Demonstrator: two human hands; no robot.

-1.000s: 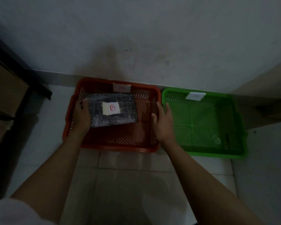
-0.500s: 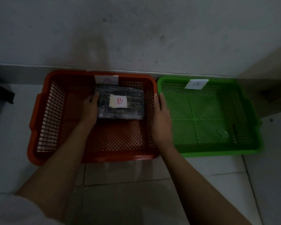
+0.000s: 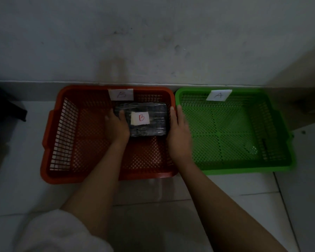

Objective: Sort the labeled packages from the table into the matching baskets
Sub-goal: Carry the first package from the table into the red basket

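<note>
1. Since a moment ago, the dark package [image 3: 145, 120] has moved toward the back right of the red basket [image 3: 52, 140], close under its "B" tag [image 3: 121, 94].
2. On the package's left side lies the left hand [image 3: 116, 124], fingers spread flat and touching it, not wrapped around it.
3. At the package's right edge, the right hand [image 3: 179, 131] is held flat and open, by the red basket's right wall.
4. Beside it sits the green basket [image 3: 280, 124] with an "A" tag [image 3: 219, 95].
</note>
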